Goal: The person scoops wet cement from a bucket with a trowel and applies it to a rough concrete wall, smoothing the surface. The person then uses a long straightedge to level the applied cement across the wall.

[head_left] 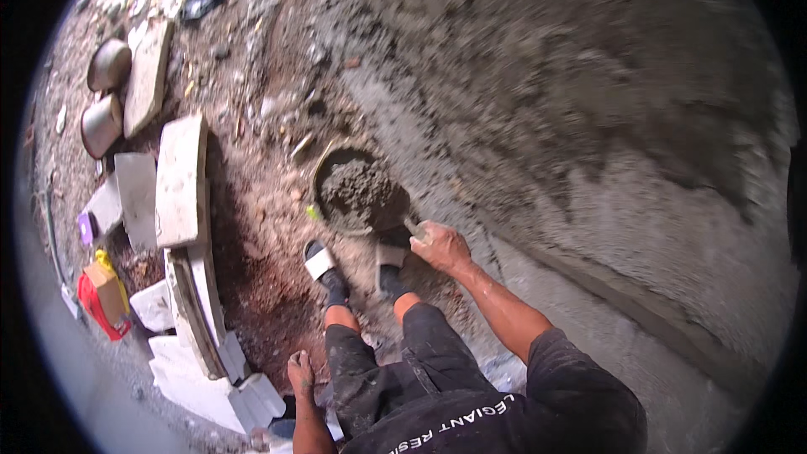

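Note:
My right hand (440, 245) is closed round the handle of a trowel (392, 212). The trowel's dark blade reaches over the near right part of a round bucket (317, 176) and is hard to tell from the shadow there. Wet grey mortar (360, 188) lies heaped in the bucket, just in front of my feet. My left hand (300, 372) hangs low beside my left leg, its fingers curled in, with nothing visible in them. It touches neither the bucket nor the trowel.
A wall (572, 118) with wet and drier grey mortar rises along the right. At left lie pale slabs (181, 176), two metal pans (102, 126), and a red and yellow bag (101, 298). A black plastic bag (203, 0) lies farther off on rough, stony ground.

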`<state>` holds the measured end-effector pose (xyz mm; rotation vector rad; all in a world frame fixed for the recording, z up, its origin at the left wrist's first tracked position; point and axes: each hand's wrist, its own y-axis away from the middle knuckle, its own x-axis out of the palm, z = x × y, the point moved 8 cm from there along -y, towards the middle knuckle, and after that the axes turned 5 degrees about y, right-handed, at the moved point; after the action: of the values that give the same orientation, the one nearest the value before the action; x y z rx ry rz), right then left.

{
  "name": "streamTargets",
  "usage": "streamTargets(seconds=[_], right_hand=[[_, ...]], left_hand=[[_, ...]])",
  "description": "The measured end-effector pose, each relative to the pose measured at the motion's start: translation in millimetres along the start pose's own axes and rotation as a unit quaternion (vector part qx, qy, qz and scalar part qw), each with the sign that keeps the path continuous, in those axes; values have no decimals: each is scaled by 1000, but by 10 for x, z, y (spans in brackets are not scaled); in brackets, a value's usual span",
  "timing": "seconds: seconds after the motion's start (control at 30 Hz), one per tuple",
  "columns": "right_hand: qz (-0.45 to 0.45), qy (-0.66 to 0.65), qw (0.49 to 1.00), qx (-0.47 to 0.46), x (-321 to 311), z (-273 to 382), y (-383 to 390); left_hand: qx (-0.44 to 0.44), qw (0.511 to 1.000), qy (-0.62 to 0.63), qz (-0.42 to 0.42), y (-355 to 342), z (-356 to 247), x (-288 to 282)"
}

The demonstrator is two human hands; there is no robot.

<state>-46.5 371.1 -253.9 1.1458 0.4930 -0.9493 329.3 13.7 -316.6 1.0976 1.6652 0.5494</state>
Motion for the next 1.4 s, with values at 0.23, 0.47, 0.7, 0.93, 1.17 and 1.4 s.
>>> streamTargets(seconds=[0.23,0.47,0.7,0.93,1.17,1.4], right_hand=[[-65,88,992,-69,-1936,755,887],[203,-256,945,-16,-2703,1155,1049],[-129,-140,971,147,-4297,341,1799],[-175,5,964,200,-3727,167,2220],[-155,-57,974,154,-2929,255,1418],[3,-4,997,82,-2042,226,623]], left_hand=[[169,984,46,10,289,-1638,-30],[127,990,-50,-14,28,-1729,-972],[78,994,-49,-61,-485,-1467,-1904],[153,981,-121,-11,-804,-2175,-1661],[228,973,-27,-9,-110,-3495,-1651],[164,983,-81,7,-88,-2688,-1136]])
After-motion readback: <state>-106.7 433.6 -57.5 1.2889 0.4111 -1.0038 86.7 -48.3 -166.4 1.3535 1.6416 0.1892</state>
